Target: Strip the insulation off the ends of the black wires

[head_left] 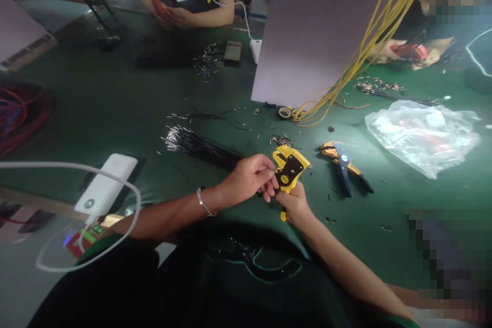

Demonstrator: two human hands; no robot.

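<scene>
My right hand (295,204) is wrapped round the handles of a yellow and black hand tool (291,168), whose head points up and away from me. Beside the tool's jaws, my left hand (257,180) has its thumb and forefinger pinched together; what they hold is too small to make out. A bundle of black wires (207,151) with shiny tips lies on the green table (134,95), its near end partly behind my left hand. Just beyond the tool is a small pile of metal pieces (282,140).
Blue and orange pliers (345,164) and a clear plastic bag (426,133) lie to the right. Yellow wires (361,61) hang by a grey panel (303,31). A white power bank (106,183) with a cable is at left. Other people's hands (179,17) work across the table.
</scene>
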